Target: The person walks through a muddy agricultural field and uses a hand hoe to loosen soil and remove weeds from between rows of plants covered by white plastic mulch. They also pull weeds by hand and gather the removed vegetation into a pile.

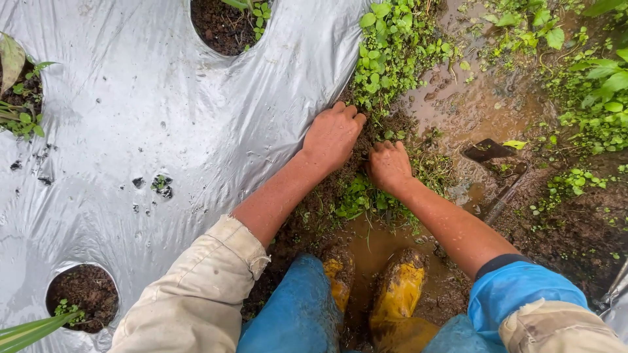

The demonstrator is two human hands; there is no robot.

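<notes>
Weeding along the right edge of the silver mulch sheet (163,117). Left hand (332,136) curled on weeds (392,46) and soil at that edge; right hand (388,165) closed around a clump beside it. Next, probably: pulling firmly from the roots.

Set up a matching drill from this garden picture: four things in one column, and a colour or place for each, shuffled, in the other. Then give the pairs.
Things:
1. plastic sheet
2. boots
3. puddle
4. left hand

Colour or place:
A. yellow, smeared with mud
B. at the edge of the sheet, in soil and weeds
C. silver-grey, with round planting holes
D. brown water, right of the weeds

Pairs: 1-C, 2-A, 3-D, 4-B
</notes>
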